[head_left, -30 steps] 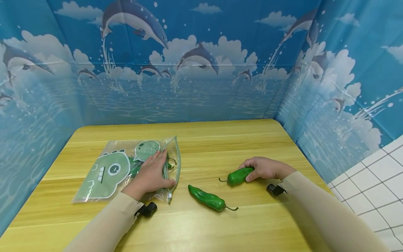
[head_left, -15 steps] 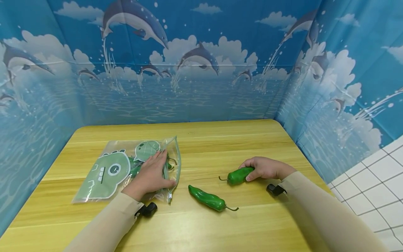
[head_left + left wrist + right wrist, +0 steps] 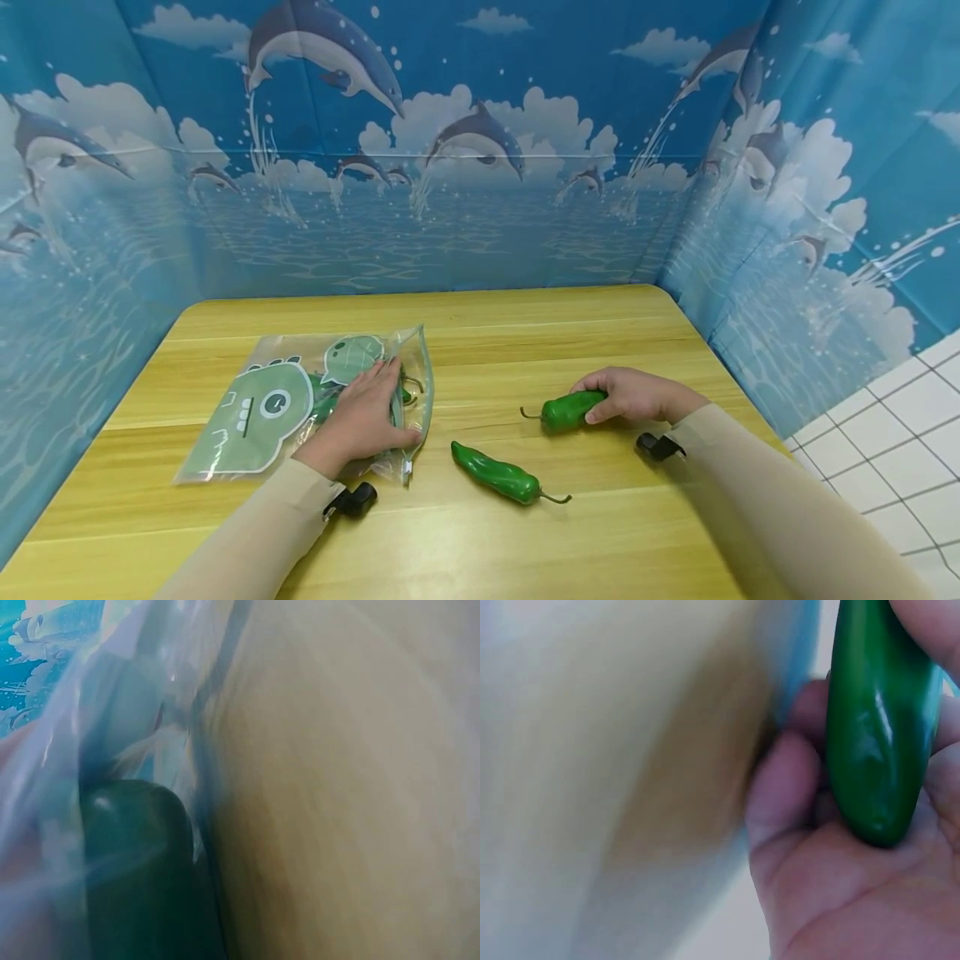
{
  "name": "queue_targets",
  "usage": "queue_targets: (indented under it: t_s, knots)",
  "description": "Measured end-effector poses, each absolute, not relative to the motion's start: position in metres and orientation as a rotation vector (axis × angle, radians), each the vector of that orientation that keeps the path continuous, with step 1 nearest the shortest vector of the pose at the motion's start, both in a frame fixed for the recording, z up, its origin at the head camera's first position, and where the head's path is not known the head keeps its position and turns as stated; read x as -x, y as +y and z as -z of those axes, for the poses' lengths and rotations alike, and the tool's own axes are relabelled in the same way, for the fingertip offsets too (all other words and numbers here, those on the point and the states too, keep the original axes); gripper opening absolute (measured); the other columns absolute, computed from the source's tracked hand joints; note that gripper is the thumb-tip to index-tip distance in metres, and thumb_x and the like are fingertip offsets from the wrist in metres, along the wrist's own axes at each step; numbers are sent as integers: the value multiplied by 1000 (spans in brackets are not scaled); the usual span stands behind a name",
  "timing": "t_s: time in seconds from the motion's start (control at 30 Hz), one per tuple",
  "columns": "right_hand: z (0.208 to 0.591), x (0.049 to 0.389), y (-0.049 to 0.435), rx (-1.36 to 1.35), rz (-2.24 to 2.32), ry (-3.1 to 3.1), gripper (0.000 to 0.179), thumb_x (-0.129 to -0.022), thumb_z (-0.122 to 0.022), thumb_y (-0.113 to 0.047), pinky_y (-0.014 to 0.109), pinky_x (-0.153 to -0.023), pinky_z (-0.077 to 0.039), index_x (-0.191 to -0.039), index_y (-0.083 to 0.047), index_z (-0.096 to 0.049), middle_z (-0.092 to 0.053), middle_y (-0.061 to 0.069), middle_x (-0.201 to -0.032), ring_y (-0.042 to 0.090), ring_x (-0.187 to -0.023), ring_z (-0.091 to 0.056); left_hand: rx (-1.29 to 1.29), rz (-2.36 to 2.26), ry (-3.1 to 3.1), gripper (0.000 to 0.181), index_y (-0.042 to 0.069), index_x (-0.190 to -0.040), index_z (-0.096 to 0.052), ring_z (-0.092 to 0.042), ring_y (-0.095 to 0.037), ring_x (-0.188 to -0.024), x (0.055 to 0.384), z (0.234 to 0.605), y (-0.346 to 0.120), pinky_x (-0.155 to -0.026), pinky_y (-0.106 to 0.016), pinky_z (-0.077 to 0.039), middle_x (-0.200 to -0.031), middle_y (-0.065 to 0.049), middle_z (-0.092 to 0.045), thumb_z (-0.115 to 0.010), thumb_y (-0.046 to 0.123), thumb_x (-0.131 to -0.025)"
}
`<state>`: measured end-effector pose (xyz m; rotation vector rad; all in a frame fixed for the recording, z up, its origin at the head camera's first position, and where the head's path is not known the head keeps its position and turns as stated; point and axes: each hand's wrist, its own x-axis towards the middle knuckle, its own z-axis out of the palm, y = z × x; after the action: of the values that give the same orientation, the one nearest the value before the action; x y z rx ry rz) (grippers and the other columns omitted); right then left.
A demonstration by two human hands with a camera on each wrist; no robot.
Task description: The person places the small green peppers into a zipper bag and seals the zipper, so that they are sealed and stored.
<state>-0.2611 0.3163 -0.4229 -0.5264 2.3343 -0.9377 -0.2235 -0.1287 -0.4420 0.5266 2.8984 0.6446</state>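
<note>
The right grip (image 3: 628, 395) holds a green pepper (image 3: 564, 412) between thumb and fingers, stemless end toward the palm. The pepper's long axis runs roughly crosswise, its stem pointing left toward the zip edge (image 3: 430, 392) of a clear bag (image 3: 258, 433), well apart on the tabletop (image 3: 600, 533); whether the held pepper touches the tabletop cannot be determined. The left grip (image 3: 363, 421) rests spread across the bag, fingers extended; further pepper (image 3: 142, 877) shows within. A loose pepper (image 3: 495, 474) lies aslant between the grips, nearer the wearer, tip toward the bag. The gap between held stem and zip edge is judged the governing relation.
</note>
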Motion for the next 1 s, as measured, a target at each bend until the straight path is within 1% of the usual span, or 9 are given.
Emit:
queue_targets:
  t_s: [0.1,0.2,0.27,0.33,0.47,0.57,0.73,0.8,1.0]
  knots:
    - [418,263,308,521,947,2337,38,-95,-78,-16,35,-83,-51,-131,-6,-70,-70,6,-109,21,-92,-59,-526,-653,2897,130,5,-170,-5,-6,-36,-165,223,442,-128,-133,-60,-8,-177,-14,-12,-84,57,-81]
    - [412,265,296,515,960,2340,36,-97,-75,-15,33,-73,-51,-132,-7,-69,-69,7,-103,20,-80,-57,-526,-653,2896,130,6,-170,-4,-6,-35,-165,224,443,-128,-133,-59,-8,-177,-13,-11,-84,59,-81]
    - [407,267,285,521,976,2334,34,-100,-72,-14,31,-63,-49,-133,-7,-67,-67,8,-98,19,-71,-53,-525,-652,2897,131,7,-170,-4,-6,-35,-165,225,443,-128,-133,-59,-8,-177,-13,-11,-84,59,-81]
    - [403,268,275,522,987,2334,34,-102,-70,-15,31,-58,-45,-134,-7,-65,-65,10,-94,19,-65,-48,-525,-645,2903,131,7,-170,-4,-7,-35,-165,225,444,-128,-133,-59,-8,-177,-13,-11,-84,59,-81]
    - [396,272,254,537,957,2378,33,-104,-67,-19,31,-55,-42,-135,-7,-63,-61,11,-86,17,-58,-44,-523,-635,2913,130,6,-170,-6,-8,-36,-165,225,443,-129,-133,-59,-10,-177,-14,-13,-84,58,-81]
    - [393,274,238,565,880,2455,33,-105,-67,-24,31,-57,-44,-135,-10,-64,-64,8,-88,15,-59,-46,-528,-632,2920,130,5,-170,-7,-9,-37,-165,224,443,-129,-133,-60,-10,-176,-15,-14,-85,58,-80]
    - [390,277,215,660,770,2557,35,-105,-66,-27,34,-76,-53,-136,-9,-65,-71,3,-111,14,-83,-61,-530,-641,2921,130,5,-170,-7,-10,-37,-165,224,444,-129,-133,-60,-10,-176,-15,-14,-85,58,-80]
    - [389,278,206,688,745,2572,34,-106,-66,-27,35,-81,-53,-135,-9,-65,-72,2,-114,14,-89,-63,-530,-641,2922,130,5,-170,-7,-10,-37,-165,225,444,-129,-133,-59,-9,-177,-15,-14,-85,58,-80]
    - [389,279,182,738,674,2579,31,-106,-64,-27,34,-79,-52,-131,-9,-67,-70,1,-109,14,-85,-60,-530,-640,2926,130,5,-170,-7,-10,-37,-165,225,443,-129,-133,-59,-9,-176,-15,-14,-85,58,-80]
